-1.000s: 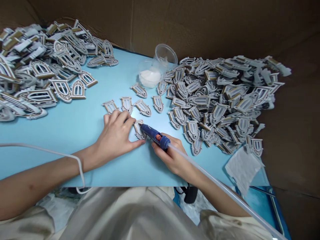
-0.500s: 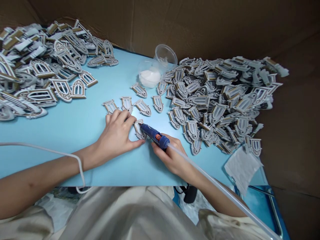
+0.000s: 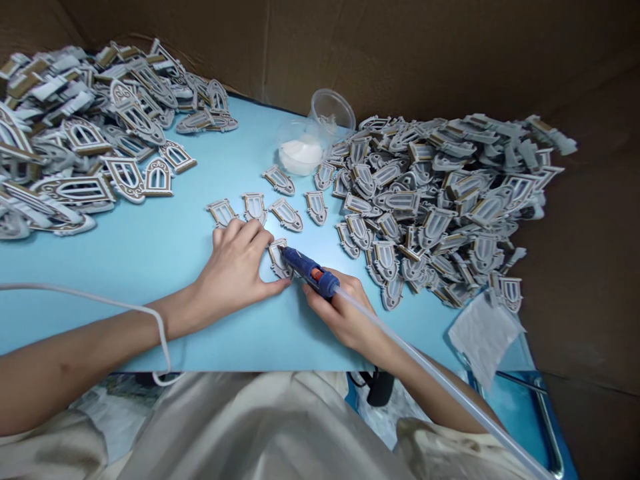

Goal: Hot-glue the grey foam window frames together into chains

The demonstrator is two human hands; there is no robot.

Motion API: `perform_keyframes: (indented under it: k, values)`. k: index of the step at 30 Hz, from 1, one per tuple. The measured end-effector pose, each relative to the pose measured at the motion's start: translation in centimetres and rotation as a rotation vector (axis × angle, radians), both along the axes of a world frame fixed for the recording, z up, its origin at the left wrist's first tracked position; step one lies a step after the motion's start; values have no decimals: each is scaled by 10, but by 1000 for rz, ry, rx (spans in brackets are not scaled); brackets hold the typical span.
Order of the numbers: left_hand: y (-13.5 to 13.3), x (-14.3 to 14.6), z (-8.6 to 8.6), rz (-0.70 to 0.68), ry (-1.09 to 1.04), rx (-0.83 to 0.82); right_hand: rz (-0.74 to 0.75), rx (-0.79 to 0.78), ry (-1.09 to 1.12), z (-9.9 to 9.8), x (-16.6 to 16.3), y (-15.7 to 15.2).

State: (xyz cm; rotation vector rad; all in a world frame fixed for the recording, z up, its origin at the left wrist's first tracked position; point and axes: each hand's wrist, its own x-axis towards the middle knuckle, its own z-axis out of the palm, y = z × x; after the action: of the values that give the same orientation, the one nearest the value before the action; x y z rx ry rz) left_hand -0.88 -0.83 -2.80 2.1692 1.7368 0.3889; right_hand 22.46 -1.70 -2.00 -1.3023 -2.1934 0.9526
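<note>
My right hand (image 3: 345, 313) grips a blue glue gun (image 3: 309, 269) with a long clear glue stick (image 3: 430, 373) sticking out behind it. The gun's tip touches a small grey window-shaped piece (image 3: 277, 257) lying on the light blue table (image 3: 150, 267). My left hand (image 3: 233, 270) rests flat on the table, its thumb and fingers pressing that piece from the left and below. Several more such pieces (image 3: 285, 213) lie in a loose row just beyond the left hand.
A large heap of small grey pieces (image 3: 440, 200) fills the right side. Another heap of bigger window pieces (image 3: 75, 140) is at far left. Two clear plastic cups (image 3: 305, 150) stand at the back. A white cord (image 3: 100, 303) crosses my left arm. A folded tissue (image 3: 485, 333) lies at right.
</note>
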Motion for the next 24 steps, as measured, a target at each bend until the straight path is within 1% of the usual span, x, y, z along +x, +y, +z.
perform_keyframes:
  k: [11,14,16,17,19,20,21,24]
  values:
    - [0,-1,1,-14,9,0,-3,-3,-17,0,2,0]
    - [0,-1,1,-21,24,4,-3,27,-34,-3,-2,-3]
    - [1,-1,0,-24,27,13,17,77,-44,-3,-5,-3]
    - [1,-1,0,-24,26,17,18,149,-25,-1,-5,0]
    - [2,-2,-1,-17,27,23,-46,387,80,8,0,13]
    - [3,-2,-1,-12,29,25,-122,554,169,15,6,23]
    - [3,-3,-1,-7,30,27,-220,679,252,23,16,36]
    - [4,-5,-1,-4,28,33,-501,952,486,48,55,76]
